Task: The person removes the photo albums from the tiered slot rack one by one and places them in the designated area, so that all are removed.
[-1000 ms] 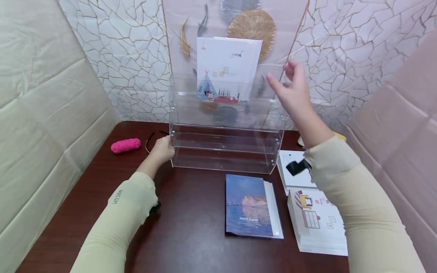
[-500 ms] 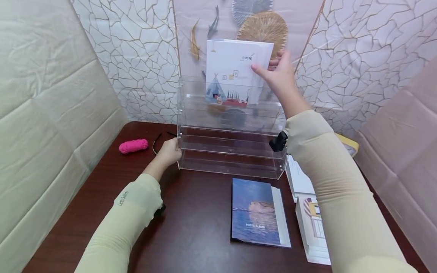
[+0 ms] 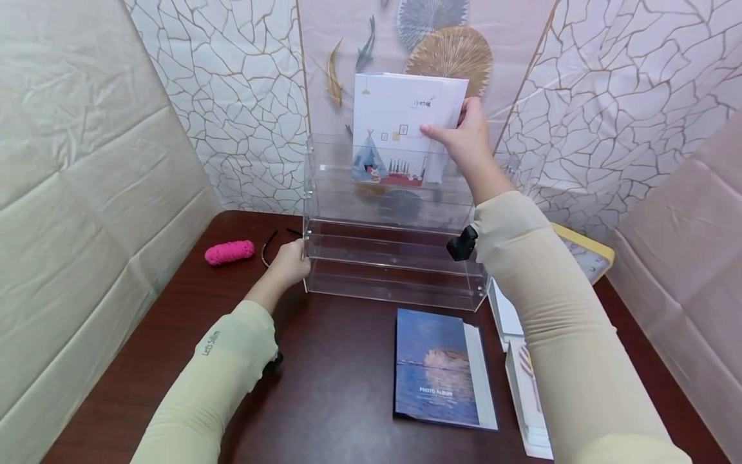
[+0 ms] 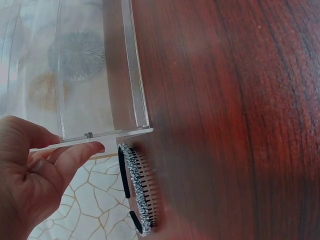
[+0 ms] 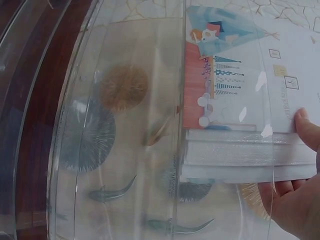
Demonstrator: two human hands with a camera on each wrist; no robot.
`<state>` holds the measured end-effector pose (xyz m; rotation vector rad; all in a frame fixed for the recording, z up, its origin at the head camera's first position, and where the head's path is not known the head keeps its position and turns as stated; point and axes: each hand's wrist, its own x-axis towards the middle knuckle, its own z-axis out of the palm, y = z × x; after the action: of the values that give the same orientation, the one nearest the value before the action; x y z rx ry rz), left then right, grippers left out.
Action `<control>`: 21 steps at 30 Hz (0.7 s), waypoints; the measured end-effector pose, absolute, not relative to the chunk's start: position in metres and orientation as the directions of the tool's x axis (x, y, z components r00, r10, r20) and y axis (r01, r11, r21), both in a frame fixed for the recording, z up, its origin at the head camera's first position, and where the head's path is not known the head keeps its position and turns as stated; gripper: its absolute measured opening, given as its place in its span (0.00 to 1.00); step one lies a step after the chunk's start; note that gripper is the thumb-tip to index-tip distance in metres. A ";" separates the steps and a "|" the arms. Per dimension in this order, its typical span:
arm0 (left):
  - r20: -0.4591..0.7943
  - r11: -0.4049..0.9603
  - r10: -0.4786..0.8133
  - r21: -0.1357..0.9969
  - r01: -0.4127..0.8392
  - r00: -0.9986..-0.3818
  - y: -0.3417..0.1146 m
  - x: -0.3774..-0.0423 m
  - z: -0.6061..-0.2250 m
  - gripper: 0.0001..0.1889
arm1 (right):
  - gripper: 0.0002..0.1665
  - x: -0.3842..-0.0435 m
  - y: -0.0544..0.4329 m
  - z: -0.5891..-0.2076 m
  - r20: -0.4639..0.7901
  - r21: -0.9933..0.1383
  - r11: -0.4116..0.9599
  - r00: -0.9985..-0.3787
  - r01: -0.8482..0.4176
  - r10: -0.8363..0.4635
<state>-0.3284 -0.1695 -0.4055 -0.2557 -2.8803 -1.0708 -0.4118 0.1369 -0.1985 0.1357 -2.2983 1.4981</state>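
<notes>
A clear acrylic rack [image 3: 394, 293] with several tiers stands at the back of the table. In its top tier a white album [image 3: 388, 122], its cover printed with a tent, stands upright. My right hand [image 3: 466, 138] grips the album's right side, thumb on the cover and fingers behind. Close up in the right wrist view, the album's thick page edges face this hand [image 5: 295, 205]. Low on the rack's left side, my left hand [image 3: 290, 263] holds the side panel; the left wrist view has thumb and fingers of that hand [image 4: 35, 175] pinching the panel's edge.
A blue photo album [image 3: 437, 367] lies before the rack. White albums [image 3: 527, 399] at right are partly hidden by my right sleeve, with a yellow-framed clock [image 3: 585, 254] behind. Pink yarn [image 3: 229, 252] and a beaded hairband [image 4: 139, 190] lie left of the rack.
My right hand has moved left from beside the rack onto the white album and taken hold of its right side. The left hand stays on the panel; the head view has shifted slightly.
</notes>
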 end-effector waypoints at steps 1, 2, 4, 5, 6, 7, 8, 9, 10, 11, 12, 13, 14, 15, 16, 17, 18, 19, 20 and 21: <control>0.112 0.745 0.134 0.643 0.175 -0.985 -0.170 -0.328 -0.406 0.14 | 0.32 -0.412 0.136 -0.198 0.366 -0.861 0.423 -0.921 -0.281 0.132; 0.114 0.744 0.134 0.644 0.176 -0.984 -0.170 -0.329 -0.406 0.14 | 0.31 -0.413 0.135 -0.196 0.361 -0.862 0.425 -0.923 -0.275 0.134; 0.127 0.743 0.137 0.643 0.187 -0.982 -0.170 -0.329 -0.407 0.14 | 0.31 -0.414 0.132 -0.193 0.353 -0.861 0.434 -0.926 -0.265 0.135; 0.137 0.742 0.139 0.641 0.195 -0.981 -0.170 -0.329 -0.407 0.13 | 0.31 -0.415 0.131 -0.191 0.351 -0.857 0.444 -0.927 -0.260 0.135; 0.142 0.739 0.138 0.644 0.198 -0.980 -0.169 -0.329 -0.407 0.13 | 0.31 -0.416 0.129 -0.188 0.353 -0.852 0.455 -0.926 -0.260 0.132; 0.147 0.739 0.136 0.643 0.199 -0.980 -0.169 -0.329 -0.408 0.13 | 0.31 -0.417 0.127 -0.186 0.359 -0.845 0.466 -0.925 -0.264 0.126; 0.153 0.737 0.136 0.644 0.203 -0.979 -0.169 -0.329 -0.408 0.13 | 0.31 -0.418 0.124 -0.184 0.366 -0.836 0.478 -0.923 -0.271 0.116; 0.157 0.736 0.135 0.645 0.205 -0.978 -0.170 -0.329 -0.409 0.13 | 0.31 -0.419 0.121 -0.181 0.373 -0.827 0.489 -0.922 -0.278 0.106; 0.161 0.734 0.133 0.647 0.207 -0.978 -0.170 -0.329 -0.409 0.13 | 0.31 -0.420 0.118 -0.179 0.378 -0.821 0.493 -0.921 -0.286 0.094; 0.163 0.735 0.131 0.645 0.206 -0.978 -0.170 -0.329 -0.410 0.12 | 0.31 -0.421 0.115 -0.176 0.381 -0.814 0.502 -0.921 -0.292 0.082; 0.162 0.734 0.130 0.648 0.205 -0.978 -0.170 -0.330 -0.411 0.12 | 0.32 -0.421 0.112 -0.174 0.382 -0.811 0.504 -0.922 -0.299 0.068; 0.163 0.735 0.128 0.647 0.204 -0.978 -0.170 -0.330 -0.411 0.12 | 0.32 -0.421 0.108 -0.172 0.382 -0.807 0.504 -0.923 -0.307 0.050; 0.162 0.735 0.128 0.647 0.203 -0.978 -0.171 -0.330 -0.412 0.12 | 0.34 -0.421 0.105 -0.170 0.377 -0.805 0.506 -0.926 -0.310 0.033; 0.158 0.736 0.127 0.647 0.199 -0.979 -0.171 -0.330 -0.412 0.12 | 0.35 -0.421 0.101 -0.168 0.373 -0.803 0.507 -0.928 -0.314 0.017; 0.153 0.738 0.126 0.646 0.196 -0.980 -0.171 -0.330 -0.412 0.12 | 0.36 -0.420 0.099 -0.167 0.368 -0.803 0.506 -0.930 -0.316 0.003; 0.149 0.739 0.126 0.645 0.193 -0.981 -0.171 -0.330 -0.412 0.12 | 0.37 -0.420 0.097 -0.166 0.365 -0.805 0.499 -0.931 -0.320 -0.007; 0.143 0.740 0.125 0.646 0.188 -0.982 -0.171 -0.330 -0.411 0.12 | 0.38 -0.420 0.095 -0.166 0.366 -0.809 0.489 -0.930 -0.326 -0.014; 0.137 0.740 0.125 0.647 0.184 -0.983 -0.171 -0.330 -0.410 0.12 | 0.37 -0.420 0.093 -0.165 0.369 -0.814 0.476 -0.929 -0.333 -0.019; 0.132 0.740 0.124 0.648 0.181 -0.983 -0.172 -0.330 -0.410 0.12 | 0.37 -0.420 0.092 -0.164 0.368 -0.819 0.466 -0.929 -0.334 -0.019; 0.131 0.742 0.125 0.646 0.181 -0.983 -0.172 -0.331 -0.409 0.12 | 0.36 -0.420 0.091 -0.164 0.369 -0.826 0.452 -0.929 -0.337 -0.018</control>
<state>-0.3306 -0.1719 -0.4088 -0.2517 -2.8577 -1.0721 -0.4203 0.0913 -0.1638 0.3038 -2.3994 1.4678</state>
